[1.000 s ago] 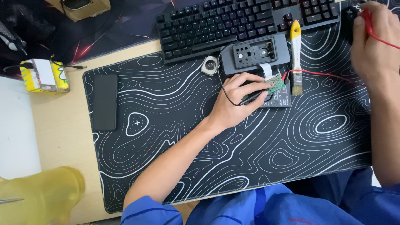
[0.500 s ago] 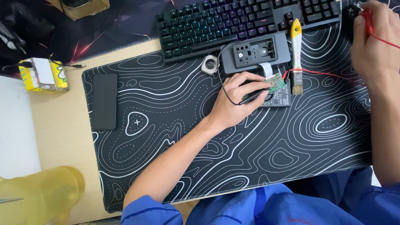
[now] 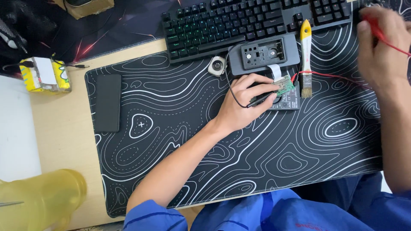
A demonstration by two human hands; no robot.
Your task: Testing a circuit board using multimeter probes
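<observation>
My left hand [image 3: 245,102] rests on the black patterned desk mat [image 3: 180,141], fingers closed on a black probe [image 3: 260,99] whose tip touches a small green circuit board [image 3: 284,87]. The board lies on a dark module [image 3: 287,102] and joins by a white ribbon to a grey open casing [image 3: 263,53]. My right hand [image 3: 380,47] is at the top right, closed on a red lead [image 3: 385,38]; the red wire [image 3: 329,75] runs left to the board. A yellow-handled brush [image 3: 305,55] lies beside the casing.
A backlit black keyboard [image 3: 252,21] lies along the mat's far edge. A small round white part [image 3: 217,66] sits left of the casing. A black slab [image 3: 107,102] lies on the mat's left. A yellow box [image 3: 43,75] and a yellow translucent cup [image 3: 40,199] stand on the wooden table.
My right hand has shifted slightly at the top right. My left hand stays on the circuit board with the probe.
</observation>
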